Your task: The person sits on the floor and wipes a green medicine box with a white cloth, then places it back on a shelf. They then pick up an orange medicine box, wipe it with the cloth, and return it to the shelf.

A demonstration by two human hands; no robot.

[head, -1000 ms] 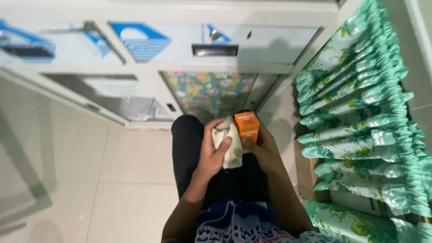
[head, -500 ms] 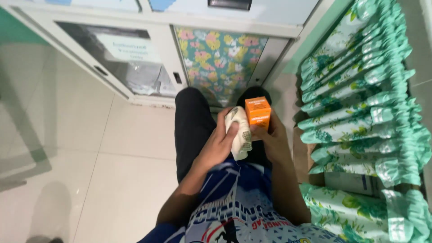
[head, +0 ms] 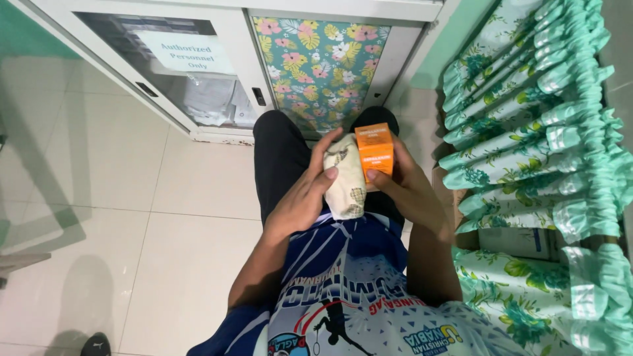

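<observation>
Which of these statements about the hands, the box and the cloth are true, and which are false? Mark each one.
1. The right hand holds a small orange box. True.
2. The left hand presses a pale patterned cloth against the box. True.
3. The box lies on the floor tiles. False: it is held up in front of the person's body.
4. The cabinet panel behind the hands is plain white. False: it shows a colourful flower pattern.
5. Green floral fabric hangs on the person's right. True.
</observation>
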